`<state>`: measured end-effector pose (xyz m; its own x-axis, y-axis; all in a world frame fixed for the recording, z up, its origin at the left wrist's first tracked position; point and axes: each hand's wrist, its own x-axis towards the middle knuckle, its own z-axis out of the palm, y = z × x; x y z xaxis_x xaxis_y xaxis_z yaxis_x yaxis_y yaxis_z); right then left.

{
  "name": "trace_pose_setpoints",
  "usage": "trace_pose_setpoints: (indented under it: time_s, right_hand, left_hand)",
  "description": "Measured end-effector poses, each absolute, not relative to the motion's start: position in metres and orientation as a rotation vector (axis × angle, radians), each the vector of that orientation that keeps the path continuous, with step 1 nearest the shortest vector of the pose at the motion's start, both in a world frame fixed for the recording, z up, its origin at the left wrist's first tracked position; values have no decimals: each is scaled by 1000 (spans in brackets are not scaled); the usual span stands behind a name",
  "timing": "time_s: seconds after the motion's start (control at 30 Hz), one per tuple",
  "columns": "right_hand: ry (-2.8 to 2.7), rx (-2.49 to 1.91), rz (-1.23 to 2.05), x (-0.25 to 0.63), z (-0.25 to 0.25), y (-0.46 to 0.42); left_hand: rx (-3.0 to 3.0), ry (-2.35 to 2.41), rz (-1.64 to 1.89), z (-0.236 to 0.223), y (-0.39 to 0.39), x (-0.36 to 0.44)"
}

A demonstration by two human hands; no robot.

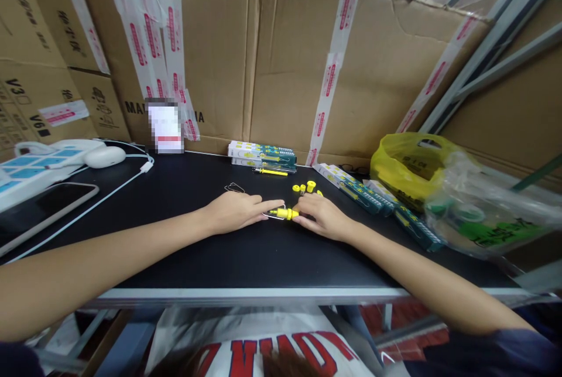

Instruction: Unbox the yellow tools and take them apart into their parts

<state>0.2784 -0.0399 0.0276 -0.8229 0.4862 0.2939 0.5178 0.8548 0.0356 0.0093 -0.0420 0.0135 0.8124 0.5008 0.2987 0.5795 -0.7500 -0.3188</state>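
Observation:
Close together over the black tabletop (263,260), my two hands are working on one small item. My left hand (239,211) has its forefinger stretched forward, while its other fingers close on a thin bent metal wire (276,217). My right hand (325,216) pinches the end of a small yellow part (287,213), which sits within the wire. Just beyond my right fingers lie several little yellow pieces (302,188). Behind my left hand rests another bent wire piece (235,188). A slim yellow pen-like tool (274,172) lies in front of the stacked boxes.
Slim printed boxes (263,153) are stacked at the back, with more boxes (351,187) at right. A yellow plastic bag (408,160) and a clear bag (487,219) stand beyond them. At left are a phone (48,210), a power strip (48,160) and white cables.

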Motion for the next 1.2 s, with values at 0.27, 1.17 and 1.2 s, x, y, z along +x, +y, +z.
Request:
trace_pose_setpoints:
  time_s: [0.27,1.17,1.2]
  right_hand:
    - [-2689,-868,-68,279,28,-44]
    - [-2725,-852,-62,278,30,-44]
    - [-2740,-838,-73,278,30,-44]
  left_hand:
    - [-2610,-814,-280,12,-41,9]
    - [-2609,-806,-263,14,-41,10]
    - [-2609,-809,-263,14,-41,10]
